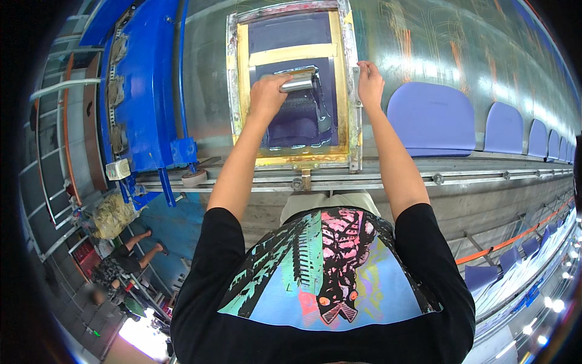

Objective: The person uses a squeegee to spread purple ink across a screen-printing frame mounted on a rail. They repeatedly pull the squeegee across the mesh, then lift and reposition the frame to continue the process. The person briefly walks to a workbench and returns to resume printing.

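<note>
A screen printing frame with yellow tape around its mesh lies on the long table in front of me. Dark purple ink covers the taped-off window, with a wet, glossy ridge along its right side and lower edge. My left hand is closed around the left end of a metal-handled squeegee, which stands across the upper part of that window. At the frame's right rail, my right hand has its fingers curled against the edge. Part of its grip is hidden.
Purple rounded panels line the table to the right. A metal rail runs along its near edge. Blue machinery stands at left. Further back on the left, a person sits or crouches; more purple panels hang at lower right.
</note>
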Demonstrator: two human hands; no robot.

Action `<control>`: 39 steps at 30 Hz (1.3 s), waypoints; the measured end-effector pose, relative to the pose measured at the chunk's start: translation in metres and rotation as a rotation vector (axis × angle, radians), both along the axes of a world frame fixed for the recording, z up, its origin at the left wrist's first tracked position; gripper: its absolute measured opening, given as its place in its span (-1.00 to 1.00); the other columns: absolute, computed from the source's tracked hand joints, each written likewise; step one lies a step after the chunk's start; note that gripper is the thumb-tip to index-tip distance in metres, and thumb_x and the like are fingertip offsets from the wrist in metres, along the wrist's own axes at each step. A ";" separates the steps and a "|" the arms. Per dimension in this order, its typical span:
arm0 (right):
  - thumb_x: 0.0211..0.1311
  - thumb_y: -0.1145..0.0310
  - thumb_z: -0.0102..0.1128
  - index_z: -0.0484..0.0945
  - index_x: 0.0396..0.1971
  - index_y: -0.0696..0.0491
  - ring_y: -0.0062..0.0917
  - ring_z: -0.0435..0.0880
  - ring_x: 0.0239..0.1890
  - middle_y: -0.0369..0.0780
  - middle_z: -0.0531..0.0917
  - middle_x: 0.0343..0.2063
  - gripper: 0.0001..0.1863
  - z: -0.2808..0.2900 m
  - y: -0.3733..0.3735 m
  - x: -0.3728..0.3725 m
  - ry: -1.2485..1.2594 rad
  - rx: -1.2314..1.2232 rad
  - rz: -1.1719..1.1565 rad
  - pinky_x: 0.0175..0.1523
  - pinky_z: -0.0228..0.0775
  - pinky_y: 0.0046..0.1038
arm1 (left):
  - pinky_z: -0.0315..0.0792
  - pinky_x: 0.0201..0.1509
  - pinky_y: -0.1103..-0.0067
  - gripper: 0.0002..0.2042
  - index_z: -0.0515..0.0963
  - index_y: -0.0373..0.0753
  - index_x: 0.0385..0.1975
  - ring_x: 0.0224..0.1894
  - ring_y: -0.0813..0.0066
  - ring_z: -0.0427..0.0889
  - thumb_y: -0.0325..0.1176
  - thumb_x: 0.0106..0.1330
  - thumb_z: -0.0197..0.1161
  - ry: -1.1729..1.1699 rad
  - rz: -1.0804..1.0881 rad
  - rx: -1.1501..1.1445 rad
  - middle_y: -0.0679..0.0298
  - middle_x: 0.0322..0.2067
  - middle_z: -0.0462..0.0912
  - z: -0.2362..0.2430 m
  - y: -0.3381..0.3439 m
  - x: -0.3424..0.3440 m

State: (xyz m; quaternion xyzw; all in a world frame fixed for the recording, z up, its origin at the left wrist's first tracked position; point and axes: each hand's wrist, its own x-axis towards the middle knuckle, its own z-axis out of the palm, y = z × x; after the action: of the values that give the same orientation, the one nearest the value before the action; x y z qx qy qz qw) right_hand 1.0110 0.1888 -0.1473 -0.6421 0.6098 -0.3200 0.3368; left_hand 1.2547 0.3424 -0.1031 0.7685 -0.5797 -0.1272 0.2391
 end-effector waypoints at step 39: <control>0.49 0.14 0.09 0.63 0.11 0.06 -0.72 0.37 -0.50 -0.39 0.40 -0.52 -0.61 0.004 -0.067 -0.171 -0.322 -0.126 0.227 -0.47 0.20 -0.63 | 0.49 0.12 0.39 -0.25 0.66 -0.43 -0.01 0.00 0.34 0.67 0.29 0.22 0.42 1.261 0.719 -0.348 0.09 -0.13 0.73 -0.107 0.097 -0.087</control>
State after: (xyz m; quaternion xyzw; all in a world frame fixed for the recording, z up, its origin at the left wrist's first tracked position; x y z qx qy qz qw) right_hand 0.8401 0.1215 -0.1430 -0.6671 0.4505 -0.4160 0.4231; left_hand 1.1674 0.4391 -0.2104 0.6430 -0.0575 -0.3642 0.6713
